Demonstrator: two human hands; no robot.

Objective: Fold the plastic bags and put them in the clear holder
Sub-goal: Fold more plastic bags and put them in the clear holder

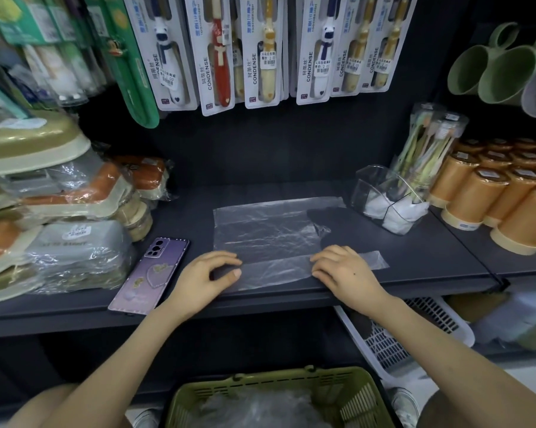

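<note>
Flat on the dark shelf (415, 257) lies a clear plastic bag (266, 230), near edge turned over into a narrow strip; left hand (205, 274) at the strip's left end, thumb and bent fingers pinching it; right hand (344, 270) on the strip's right part, fingers bent, tips on the plastic, pinch or press cannot tell; clear holder (371, 183) back right, white folded bags inside; phone (151, 273) just left; green basket (362, 396) below.

Dim, flat light; the dark shelf (415, 257) swallows detail. Soft glare on plastic-wrapped boxes (75, 257) at left. Edges bowed, upper-left corner blurred.
</note>
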